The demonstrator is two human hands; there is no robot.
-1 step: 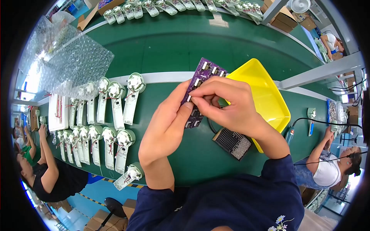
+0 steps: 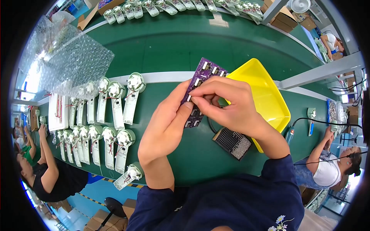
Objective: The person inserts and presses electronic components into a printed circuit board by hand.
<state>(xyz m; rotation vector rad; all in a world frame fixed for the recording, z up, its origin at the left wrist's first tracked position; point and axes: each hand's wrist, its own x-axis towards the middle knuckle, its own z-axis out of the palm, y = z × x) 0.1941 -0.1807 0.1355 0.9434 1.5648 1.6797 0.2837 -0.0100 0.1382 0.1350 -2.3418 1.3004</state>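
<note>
A purple circuit board panel point(image 2: 208, 68) with small white connectors is held tilted above the green bench. My left hand point(image 2: 168, 119) is closed round its left edge, the thumb lying on the board's face. My right hand point(image 2: 227, 101) is closed in a pinch over the board, thumb and forefinger tips at one of the white connectors. Whatever small thing may be between those fingertips is hidden. Behind my right hand stands a yellow plastic tray point(image 2: 269, 94). Below it on the bench sits a black block point(image 2: 232, 143) with a grid of holes, partly covered with small pale pieces.
Rows of white units with round heads point(image 2: 123, 150) stand at the left. Bubble wrap point(image 2: 83, 57) hangs over the far left. A teal-handled tool point(image 2: 290, 133) with a black cable lies at the right. Co-workers sit on both sides. A grey metal post point(image 2: 322, 71) crosses the right.
</note>
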